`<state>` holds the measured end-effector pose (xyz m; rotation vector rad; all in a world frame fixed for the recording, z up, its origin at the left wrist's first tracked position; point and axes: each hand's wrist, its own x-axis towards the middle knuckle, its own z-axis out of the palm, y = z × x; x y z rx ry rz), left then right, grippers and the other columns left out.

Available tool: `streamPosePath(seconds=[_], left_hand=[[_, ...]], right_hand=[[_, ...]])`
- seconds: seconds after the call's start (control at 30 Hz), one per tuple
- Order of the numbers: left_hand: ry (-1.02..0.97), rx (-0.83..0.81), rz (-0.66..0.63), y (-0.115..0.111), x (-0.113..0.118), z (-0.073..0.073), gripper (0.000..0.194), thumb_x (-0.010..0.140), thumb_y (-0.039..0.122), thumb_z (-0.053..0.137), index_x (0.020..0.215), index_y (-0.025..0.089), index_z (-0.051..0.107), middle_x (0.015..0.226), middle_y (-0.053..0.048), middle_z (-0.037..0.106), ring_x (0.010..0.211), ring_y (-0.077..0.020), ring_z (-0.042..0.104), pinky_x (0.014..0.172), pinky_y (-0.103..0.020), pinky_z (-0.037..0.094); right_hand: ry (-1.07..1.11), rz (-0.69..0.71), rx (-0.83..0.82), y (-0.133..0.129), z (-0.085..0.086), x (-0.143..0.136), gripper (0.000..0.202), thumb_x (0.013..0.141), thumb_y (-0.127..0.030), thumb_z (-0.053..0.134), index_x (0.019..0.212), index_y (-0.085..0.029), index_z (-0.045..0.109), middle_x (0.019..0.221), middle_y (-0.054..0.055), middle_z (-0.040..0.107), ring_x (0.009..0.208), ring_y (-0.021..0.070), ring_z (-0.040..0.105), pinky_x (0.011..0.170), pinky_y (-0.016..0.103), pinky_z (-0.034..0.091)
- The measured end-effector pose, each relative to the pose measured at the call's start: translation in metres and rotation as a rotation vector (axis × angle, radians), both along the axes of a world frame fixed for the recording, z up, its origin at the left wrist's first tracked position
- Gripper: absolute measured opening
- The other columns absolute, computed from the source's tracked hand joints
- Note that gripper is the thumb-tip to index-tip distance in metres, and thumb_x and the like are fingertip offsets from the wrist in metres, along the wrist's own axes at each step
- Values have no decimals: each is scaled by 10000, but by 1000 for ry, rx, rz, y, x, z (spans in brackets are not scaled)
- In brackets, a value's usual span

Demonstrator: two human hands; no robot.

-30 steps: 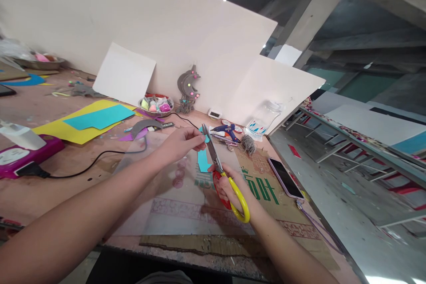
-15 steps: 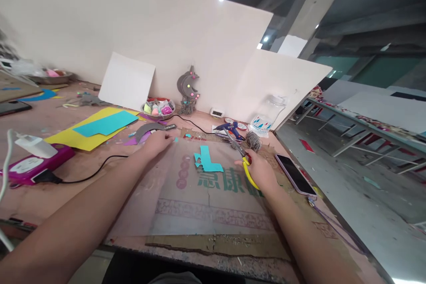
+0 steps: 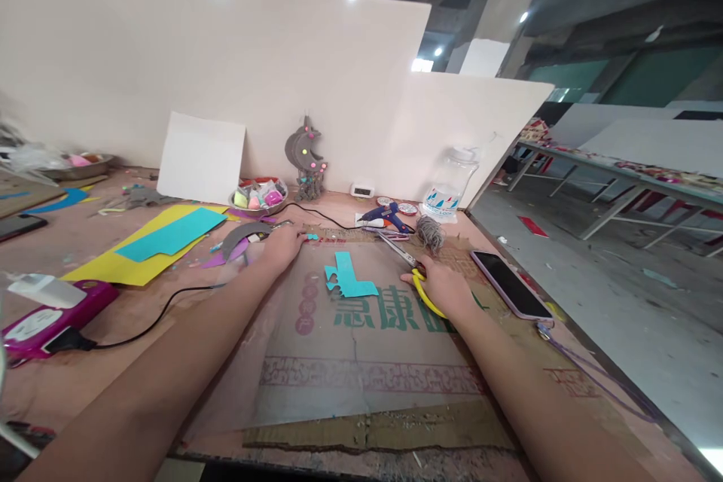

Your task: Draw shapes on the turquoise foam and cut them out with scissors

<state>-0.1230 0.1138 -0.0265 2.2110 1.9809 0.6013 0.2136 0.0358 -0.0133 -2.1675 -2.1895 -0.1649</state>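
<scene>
An L-shaped piece of turquoise paper point(image 3: 351, 280) lay on a clear plastic sheet point(image 3: 316, 399), well in from the worktop's near edge; its left side was ragged and notched, and its longer arm pointed toward the far edge. Cardboard point(image 3: 434, 425) printed with green characters and a red border showed through and around the sheet. The paper sat between the two grips, apart from both. The right grip point(image 3: 445, 286), to its right, was closed around the yellow handle of a pair of scissors point(image 3: 411, 262), whose blades slanted past the paper toward the far edge. The left grip point(image 3: 284, 245) was beyond the paper's left side, fingertips just beside small turquoise scraps point(image 3: 312, 236); whether it held anything, I could not tell. Past the blade tips, a blue glue gun point(image 3: 400, 218) and a ball of grey yarn point(image 3: 431, 233) crowded the ground toward the far edge, with a clear plastic jar point(image 3: 455, 177) behind. A phone point(image 3: 511, 284) lay along the worktop's right edge. A dark grey curved piece point(image 3: 240, 241) lay near the left grip, and the left forearm hid part of a black cord point(image 3: 163, 301) running from a purple power strip point(image 3: 84, 305) near the left.
</scene>
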Motion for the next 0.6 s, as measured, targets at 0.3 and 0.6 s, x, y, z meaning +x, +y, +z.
streamPosePath(seconds=[0.3, 0.6], left_hand=[[-14, -146, -271, -36, 38, 32, 404, 793, 531, 599, 1036, 231, 722, 958, -61, 751, 898, -248, 676, 757, -294, 485], [-256, -532, -432, -42, 38, 27, 143, 732, 279, 571, 674, 178, 654, 538, 19, 590, 519, -133, 565, 532, -229, 434]], right_hand=[[34, 13, -21, 0, 1, 1, 593, 905, -673, 400, 1162, -176, 596, 1015, 166, 743, 951, 338, 704, 696, 357, 482], [48, 29, -20, -1, 1, 1, 600, 910, -674, 386, 1160, -175, 606, 1034, 165, 739, 965, 324, 699, 720, 351, 480]])
